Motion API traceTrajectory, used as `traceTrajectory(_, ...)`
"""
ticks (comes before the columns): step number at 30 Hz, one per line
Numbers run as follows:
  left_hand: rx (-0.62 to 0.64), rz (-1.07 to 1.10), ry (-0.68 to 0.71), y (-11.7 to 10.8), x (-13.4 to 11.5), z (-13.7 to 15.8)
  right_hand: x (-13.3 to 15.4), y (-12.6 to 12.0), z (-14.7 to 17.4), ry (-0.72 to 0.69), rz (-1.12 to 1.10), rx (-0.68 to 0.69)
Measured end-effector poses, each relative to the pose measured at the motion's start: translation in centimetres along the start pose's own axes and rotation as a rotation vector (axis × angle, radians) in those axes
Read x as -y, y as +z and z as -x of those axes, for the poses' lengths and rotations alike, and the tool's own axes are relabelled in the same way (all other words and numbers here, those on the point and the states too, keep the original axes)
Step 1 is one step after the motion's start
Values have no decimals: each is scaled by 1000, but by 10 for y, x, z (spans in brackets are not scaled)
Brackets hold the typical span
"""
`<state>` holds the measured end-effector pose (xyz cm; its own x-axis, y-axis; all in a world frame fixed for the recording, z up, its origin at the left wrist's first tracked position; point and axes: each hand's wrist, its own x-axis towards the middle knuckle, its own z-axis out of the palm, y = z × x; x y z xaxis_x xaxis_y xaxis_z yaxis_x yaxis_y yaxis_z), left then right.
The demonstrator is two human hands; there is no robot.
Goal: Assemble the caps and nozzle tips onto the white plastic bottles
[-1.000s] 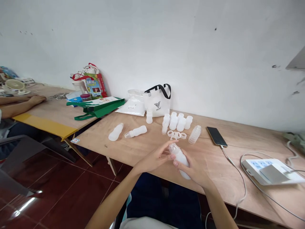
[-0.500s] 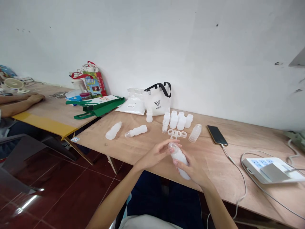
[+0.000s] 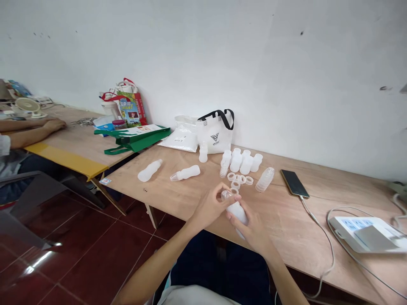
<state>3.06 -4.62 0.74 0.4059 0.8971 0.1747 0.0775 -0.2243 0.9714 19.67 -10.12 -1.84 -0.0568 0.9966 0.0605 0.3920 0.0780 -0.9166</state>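
Observation:
A frosted white baby bottle (image 3: 239, 214) with a clear dome cap is tilted between my hands above the table's front edge. My left hand (image 3: 211, 205) is closed round the cap end, its fingers curled over the top. Lower down, my right hand (image 3: 256, 233) wraps the bottle's body. Just beyond the cap lie several white rings (image 3: 235, 184). Behind them stand several open white bottles (image 3: 235, 163). A stack of clear caps (image 3: 265, 180) leans over to their right. Two more bottles lie at the left, one capped bottle (image 3: 187, 172) and one paler bottle (image 3: 150, 170).
A single bottle (image 3: 203, 153) stands before a white bag (image 3: 216, 135) and a plastic packet (image 3: 181, 137). On the right are a phone (image 3: 294, 183) on a cable and a white power strip (image 3: 365, 233). A co-worker's arm (image 3: 34, 131) rests on the left table.
My left hand has gone from outstretched fingers at the cap to a curled grip round it. The bottle has shifted slightly left, and the view has turned a little left.

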Motion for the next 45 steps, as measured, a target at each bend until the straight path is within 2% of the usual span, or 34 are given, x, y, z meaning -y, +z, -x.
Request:
traceTrajectory(4, 342, 262, 61, -9, -7, 1, -4, -9, 0, 15, -267, 109)
traceTrajectory(7, 408, 383, 66, -10, -7, -1, -5, -12, 1, 20, -249, 146)
traceTrajectory(9, 379, 432, 54, -7, -2, -3, -5, -11, 1, 20, -181, 110)
traceTrajectory(13, 245, 440, 28, -1, 5, -4, -3, -7, 2, -10, -71, 8)
traceTrajectory(18, 279, 309, 66, -5, 1, -1, -1, -7, -1, -32, 43, -54)
traceTrajectory(21, 193, 251, 88, -3, 2, -2, -1, -8, -2, -41, 159, -92)
traceTrajectory(26, 97, 271, 63, 4, 6, -5, -1, -9, -1, -67, 325, -130)
traceTrajectory(30, 80, 306, 22, 6, 1, -2, 1, -11, 0, -82, 334, -151)
traceTrajectory(33, 71, 368, 22, 9, -3, 1, 4, -15, 2, -103, 262, -125)
traceTrajectory(39, -28, 376, 59, 21, -4, 11, 11, -20, 5, -122, 150, -76)
traceTrajectory(45, -88, 326, 82, 24, -7, 16, 10, -17, 6, -167, 249, -165)
